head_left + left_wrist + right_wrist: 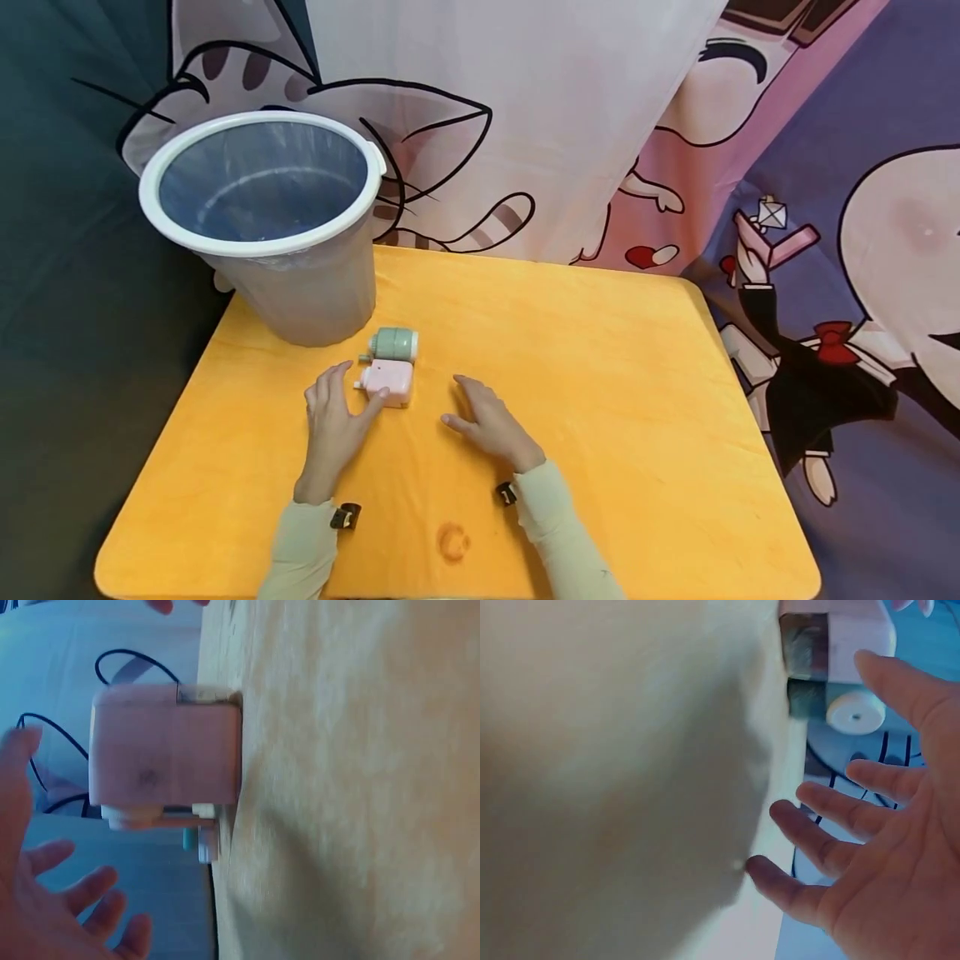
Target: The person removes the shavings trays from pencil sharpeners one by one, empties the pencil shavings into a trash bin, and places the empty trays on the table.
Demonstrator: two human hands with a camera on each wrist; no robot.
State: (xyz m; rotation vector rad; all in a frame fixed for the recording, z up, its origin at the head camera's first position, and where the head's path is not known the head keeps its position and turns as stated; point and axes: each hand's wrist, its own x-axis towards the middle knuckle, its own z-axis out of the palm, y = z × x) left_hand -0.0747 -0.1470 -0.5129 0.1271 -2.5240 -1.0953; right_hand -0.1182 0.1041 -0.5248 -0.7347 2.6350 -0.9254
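Two hand-crank pencil sharpeners lie side by side in the head view, a pink boxy one (392, 379) nearer and a green rounded one (393, 343) behind it. My left hand (333, 425) is at the left of the pink sharpener, fingers spread; the thumb overlaps its near edge in the head view. The left wrist view shows the pink sharpener (165, 746) with its crank towards the hand's fingers. My right hand (491, 425) hovers to the right with fingers apart and holds nothing. In the right wrist view, the green sharpener (855, 711) shows its white end with a small hole.
A large grey bin (322, 292) with a white rim and a clear liner stands at the table's back left. The yellow table (600, 400) has a round brown mark (453, 542) near its front edge. Printed cartoon cloth (525, 125) hangs behind the table.
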